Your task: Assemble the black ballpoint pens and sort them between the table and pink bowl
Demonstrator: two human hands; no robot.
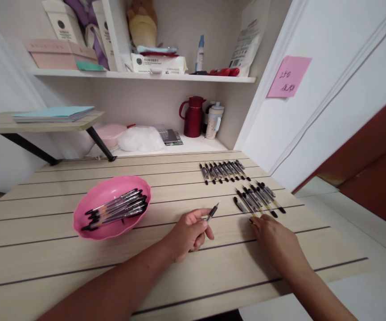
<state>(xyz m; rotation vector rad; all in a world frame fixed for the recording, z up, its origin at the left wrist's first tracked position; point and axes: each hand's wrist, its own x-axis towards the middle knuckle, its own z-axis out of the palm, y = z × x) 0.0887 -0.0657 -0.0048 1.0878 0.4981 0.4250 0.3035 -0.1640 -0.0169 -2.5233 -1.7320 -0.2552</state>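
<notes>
My left hand [193, 229] is closed around a slim clear-barrelled pen [212, 213], its bare pointed tip aimed up and to the right. On the right, the fingers of my right hand [275, 238] pinch the black end of a pen [252, 220] low on the table, mostly hidden by the hand. Just beyond those fingers lies a slanted row of pens [258, 198] with several clear, black-ended pieces among them. Farther back is a second row of pens [224, 171], side by side. A pink bowl [94, 196] on the left holds a pile of similar pens [119, 209].
The slatted wooden table [179, 276] ends on the right near a white wall. A small raised shelf [79, 122] with blue papers stands at the back left. Behind are a red jug [193, 117], a pale cup [215, 121] and a plastic bag [141, 139].
</notes>
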